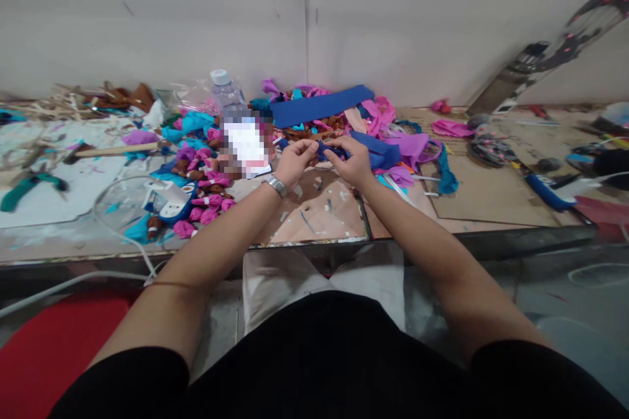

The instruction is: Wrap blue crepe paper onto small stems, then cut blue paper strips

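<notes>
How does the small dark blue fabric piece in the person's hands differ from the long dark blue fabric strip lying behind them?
The small dark blue fabric piece is pinched between the left hand and right hand; the long dark blue fabric strip lies untouched on the scrap pile. The held piece looks bunched and mostly hidden by fingers; the strip lies flat and stretched out. The strip is clearly longer. Both share the same dark blue colour.

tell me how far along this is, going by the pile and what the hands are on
Looks done: a heap of tied pink bundles by the left arm. In hand: the left hand and right hand pinch a dark blue piece between them. Left, it seems: loose blue strips and purple scraps behind.
</notes>
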`<action>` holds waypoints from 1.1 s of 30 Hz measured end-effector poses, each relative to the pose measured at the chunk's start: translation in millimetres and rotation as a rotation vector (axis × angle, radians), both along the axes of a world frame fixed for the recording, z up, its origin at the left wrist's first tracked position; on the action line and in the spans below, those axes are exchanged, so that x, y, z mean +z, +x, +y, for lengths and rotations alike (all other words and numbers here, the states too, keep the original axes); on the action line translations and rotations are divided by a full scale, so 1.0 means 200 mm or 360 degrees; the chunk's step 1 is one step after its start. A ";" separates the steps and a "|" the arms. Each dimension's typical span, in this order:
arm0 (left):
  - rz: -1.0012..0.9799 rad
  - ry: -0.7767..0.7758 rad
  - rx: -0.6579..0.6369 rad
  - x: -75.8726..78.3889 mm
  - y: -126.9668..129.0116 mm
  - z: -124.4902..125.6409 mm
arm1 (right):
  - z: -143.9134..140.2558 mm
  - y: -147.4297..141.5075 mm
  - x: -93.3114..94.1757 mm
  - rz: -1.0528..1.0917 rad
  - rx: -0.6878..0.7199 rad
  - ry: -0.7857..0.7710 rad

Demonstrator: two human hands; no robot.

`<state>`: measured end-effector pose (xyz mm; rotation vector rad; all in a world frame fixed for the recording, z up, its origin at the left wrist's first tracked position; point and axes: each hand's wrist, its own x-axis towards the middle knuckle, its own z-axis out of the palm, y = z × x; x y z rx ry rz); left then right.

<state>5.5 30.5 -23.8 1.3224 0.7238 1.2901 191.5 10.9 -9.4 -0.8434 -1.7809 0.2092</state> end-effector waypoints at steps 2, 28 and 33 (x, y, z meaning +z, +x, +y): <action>-0.0033 -0.0026 0.0000 0.01 0.00 -0.01 | 0.00 0.00 0.00 0.0012 -0.0009 0.0009; 0.0167 0.0112 -0.0051 -0.01 -0.02 0.02 | 0.03 0.02 -0.01 -0.0206 0.0053 0.0114; -0.0245 -0.0053 0.0229 0.01 -0.03 0.07 | 0.05 0.04 -0.01 -0.0212 -0.0151 0.0123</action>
